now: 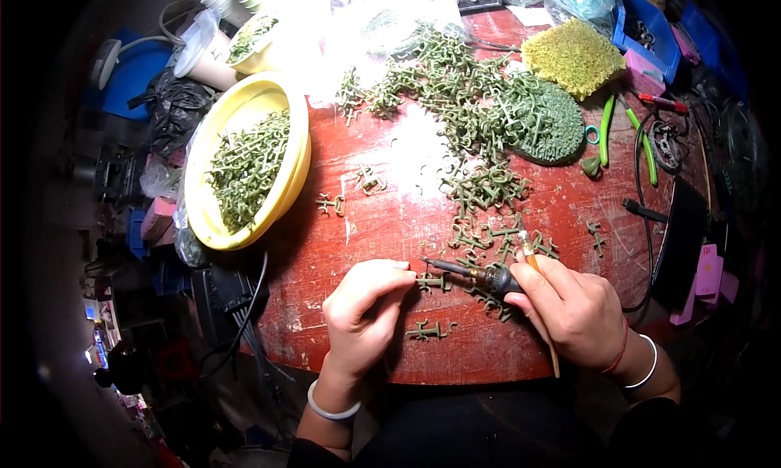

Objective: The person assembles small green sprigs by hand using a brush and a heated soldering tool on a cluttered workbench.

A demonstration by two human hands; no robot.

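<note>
With twelve o'clock at the far edge of the red table (366,240) and its middle as the hub, the work looks well short of finished. The left hand (362,309), at seven to eight o'clock, has thumb and index finger drawn together and seems to pinch one end of a small branched green piece (433,282), which lies toward six o'clock. The right hand (573,309), at four, is closed around a soldering iron (472,273), with a slim brush (533,262) also held in the same grip. The iron's tip points to nine, just by the green piece and the left fingertips; whether it touches either cannot be told. Another loose piece (427,330) lies at six, nearer the table's edge. A large loose pile (464,102) of similar pieces spreads from twelve to one, trailing down toward the right hand, and a few strays (329,204) sit at nine to ten. At ten, a yellow basin (301,142) holds a sizeable heap (252,171) of them. If the basin is for handled pieces, a fair share is done and at least as much seems left on the table, but the pieces look too alike at this size to tell treated from untreated.
</note>
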